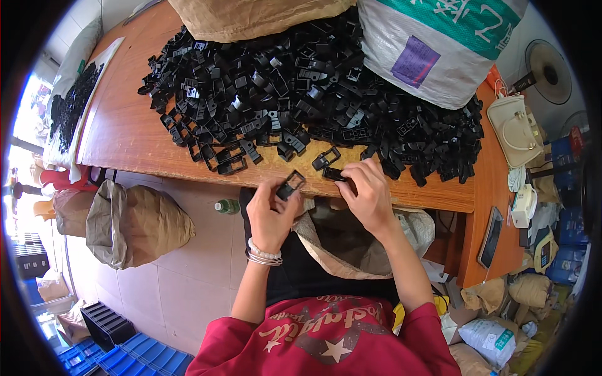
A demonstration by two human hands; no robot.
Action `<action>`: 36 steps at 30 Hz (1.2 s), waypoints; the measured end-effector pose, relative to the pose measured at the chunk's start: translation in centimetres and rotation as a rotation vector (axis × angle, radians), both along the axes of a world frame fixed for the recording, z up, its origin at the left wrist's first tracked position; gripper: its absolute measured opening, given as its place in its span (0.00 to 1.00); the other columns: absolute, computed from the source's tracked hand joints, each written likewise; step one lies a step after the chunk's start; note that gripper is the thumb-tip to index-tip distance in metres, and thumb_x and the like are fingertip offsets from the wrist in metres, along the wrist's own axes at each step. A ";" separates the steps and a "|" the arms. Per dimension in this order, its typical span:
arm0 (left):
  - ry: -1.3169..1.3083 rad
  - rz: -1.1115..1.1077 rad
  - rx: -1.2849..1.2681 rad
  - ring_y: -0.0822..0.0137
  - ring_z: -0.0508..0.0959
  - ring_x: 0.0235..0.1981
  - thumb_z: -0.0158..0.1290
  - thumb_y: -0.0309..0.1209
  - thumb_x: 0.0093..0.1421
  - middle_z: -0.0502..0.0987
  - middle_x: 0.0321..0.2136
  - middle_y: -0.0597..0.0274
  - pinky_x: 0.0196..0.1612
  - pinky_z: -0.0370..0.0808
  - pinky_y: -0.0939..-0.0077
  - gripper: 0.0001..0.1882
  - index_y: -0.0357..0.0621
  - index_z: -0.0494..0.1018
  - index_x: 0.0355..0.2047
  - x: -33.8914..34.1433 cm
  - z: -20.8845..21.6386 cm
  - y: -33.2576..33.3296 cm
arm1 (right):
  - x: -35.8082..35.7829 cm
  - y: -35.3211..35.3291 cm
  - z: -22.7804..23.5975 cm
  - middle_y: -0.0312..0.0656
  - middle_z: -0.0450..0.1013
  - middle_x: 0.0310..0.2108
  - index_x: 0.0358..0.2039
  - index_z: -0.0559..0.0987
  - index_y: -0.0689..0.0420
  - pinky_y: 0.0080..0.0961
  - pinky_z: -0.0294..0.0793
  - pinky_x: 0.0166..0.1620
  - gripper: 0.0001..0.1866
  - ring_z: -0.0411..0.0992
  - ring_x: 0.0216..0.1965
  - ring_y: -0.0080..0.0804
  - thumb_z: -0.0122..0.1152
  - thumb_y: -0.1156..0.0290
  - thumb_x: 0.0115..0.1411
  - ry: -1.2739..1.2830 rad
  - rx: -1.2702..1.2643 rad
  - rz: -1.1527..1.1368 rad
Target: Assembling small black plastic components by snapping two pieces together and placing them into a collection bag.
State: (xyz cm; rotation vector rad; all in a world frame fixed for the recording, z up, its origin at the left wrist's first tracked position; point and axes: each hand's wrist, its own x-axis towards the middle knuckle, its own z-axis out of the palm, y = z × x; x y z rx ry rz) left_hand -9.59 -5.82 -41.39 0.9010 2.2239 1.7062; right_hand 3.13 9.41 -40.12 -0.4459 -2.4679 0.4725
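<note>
My left hand (pixel 271 213) is closed on a black plastic frame piece (pixel 291 185), held up just off the table's front edge. In my right hand (pixel 367 193), thumb and fingers pinch a smaller black plastic part (pixel 334 174) close to the tabletop. Just beyond it a loose black frame (pixel 326 158) lies on the wood. A big heap of similar black plastic parts (pixel 263 94) spreads across the table behind both hands. Below them an open woven sack (pixel 326 254) sits at my lap, its inside mostly in shadow.
On the heap stand a brown paper bag (pixel 257 19) and a white-green woven sack (pixel 433 56). A phone (pixel 490 237) lies on the table's right side, near a cream handbag (pixel 515 128). Brown sacks (pixel 141 225) and a green bottle (pixel 227 206) stand on the floor to the left.
</note>
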 end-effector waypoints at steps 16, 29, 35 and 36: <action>-0.209 -0.374 -0.034 0.82 0.61 0.16 0.65 0.22 0.46 0.66 0.16 0.70 0.21 0.62 0.87 0.17 0.33 0.76 0.38 0.8 2.8 0.5 | 1.9 -1.7 3.6 0.41 0.75 0.34 0.34 0.78 0.59 0.29 0.72 0.37 0.14 0.72 0.35 0.39 0.68 0.81 0.45 0.196 -0.254 0.163; -0.308 -0.296 -0.128 0.83 0.59 0.15 0.64 0.21 0.47 0.63 0.13 0.73 0.20 0.61 0.88 0.17 0.31 0.76 0.38 1.4 1.8 0.3 | 2.0 0.1 1.1 0.43 0.71 0.42 0.43 0.78 0.59 0.34 0.66 0.41 0.19 0.68 0.43 0.40 0.55 0.84 0.48 -0.023 0.145 -0.150; -0.360 -0.315 -0.119 0.84 0.68 0.15 0.62 0.20 0.49 0.70 0.13 0.69 0.22 0.65 0.89 0.16 0.31 0.75 0.40 1.3 1.8 0.5 | 1.6 0.0 1.0 0.39 0.72 0.42 0.38 0.77 0.58 0.33 0.63 0.43 0.15 0.68 0.45 0.37 0.65 0.77 0.47 -0.060 0.094 -0.050; -0.414 -0.329 -0.122 0.83 0.72 0.16 0.61 0.20 0.51 0.73 0.14 0.67 0.23 0.67 0.89 0.16 0.31 0.75 0.41 1.5 1.9 0.6 | 1.8 -0.2 1.2 0.39 0.72 0.40 0.38 0.77 0.58 0.33 0.63 0.42 0.15 0.68 0.43 0.38 0.65 0.77 0.47 -0.027 0.031 -0.014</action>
